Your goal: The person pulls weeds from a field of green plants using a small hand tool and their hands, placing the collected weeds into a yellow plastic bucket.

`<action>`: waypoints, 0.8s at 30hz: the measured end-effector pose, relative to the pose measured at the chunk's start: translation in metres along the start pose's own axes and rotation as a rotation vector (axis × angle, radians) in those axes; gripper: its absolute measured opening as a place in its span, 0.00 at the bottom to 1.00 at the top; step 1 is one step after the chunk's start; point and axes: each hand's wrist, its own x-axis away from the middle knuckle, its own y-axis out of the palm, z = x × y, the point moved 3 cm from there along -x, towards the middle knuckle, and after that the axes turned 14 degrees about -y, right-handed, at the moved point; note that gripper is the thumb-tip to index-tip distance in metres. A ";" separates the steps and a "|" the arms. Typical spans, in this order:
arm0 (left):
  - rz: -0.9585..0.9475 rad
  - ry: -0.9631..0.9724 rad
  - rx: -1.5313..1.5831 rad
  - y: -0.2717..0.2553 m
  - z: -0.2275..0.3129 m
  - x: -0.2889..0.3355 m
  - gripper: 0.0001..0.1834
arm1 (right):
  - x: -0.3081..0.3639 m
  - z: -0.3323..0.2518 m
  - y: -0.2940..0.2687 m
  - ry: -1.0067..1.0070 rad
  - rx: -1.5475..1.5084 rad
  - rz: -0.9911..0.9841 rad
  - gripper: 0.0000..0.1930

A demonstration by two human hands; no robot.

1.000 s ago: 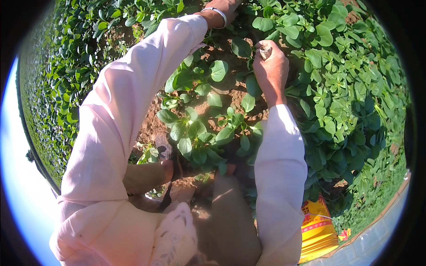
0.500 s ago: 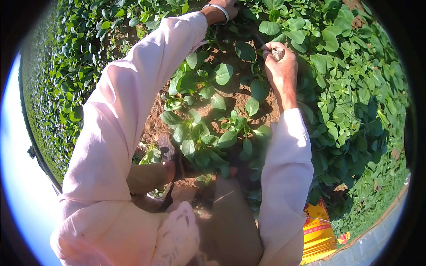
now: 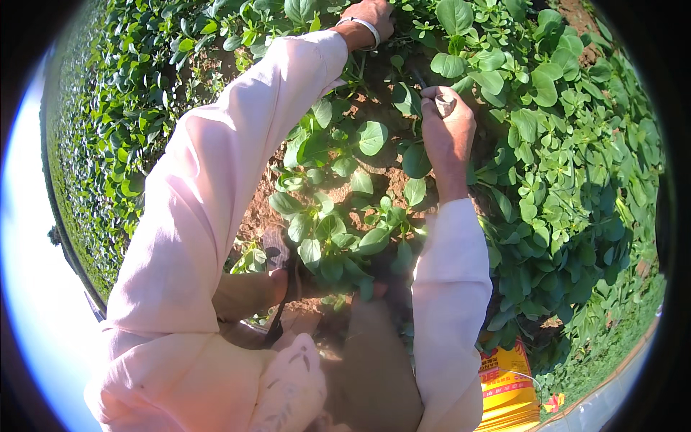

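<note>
Many leafy plants (image 3: 372, 137) still stand in soil (image 3: 391, 181); the right hand (image 3: 451, 128) grasps a handle (image 3: 445, 106), while the left hand's (image 3: 369, 18) grip cannot be told.

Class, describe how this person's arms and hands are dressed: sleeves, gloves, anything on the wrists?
Both hands are ungloved. The left sleeve is long, loose, creased and pale pink; the right sleeve looks whiter. A pale, silvery bangle circles the wrist of the left hand; the right hand shows none.

Bright sunlight casts shadows and bleaches the sky (image 3: 36, 288); edges curve.
</note>
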 end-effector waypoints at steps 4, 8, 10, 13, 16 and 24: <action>-0.003 -0.601 0.876 -0.041 0.003 0.003 0.18 | 0.026 0.010 -0.030 -0.030 0.023 0.149 0.07; 0.011 -0.451 0.817 -0.061 0.008 0.014 0.19 | 0.006 0.016 -0.023 -0.112 0.127 0.135 0.09; 0.122 -0.362 0.830 -0.075 0.010 0.019 0.13 | 0.000 0.028 -0.024 -0.146 0.124 0.133 0.09; -0.008 -0.447 0.836 -0.065 0.003 0.009 0.14 | -0.022 0.017 -0.004 -0.041 0.232 0.107 0.09; -0.067 -0.550 1.259 -0.067 0.011 -0.006 0.18 | -0.049 0.021 -0.005 -0.091 0.249 0.200 0.08; -0.088 -0.732 1.554 -0.039 -0.025 0.005 0.19 | 0.002 0.040 -0.055 0.010 -0.281 0.361 0.03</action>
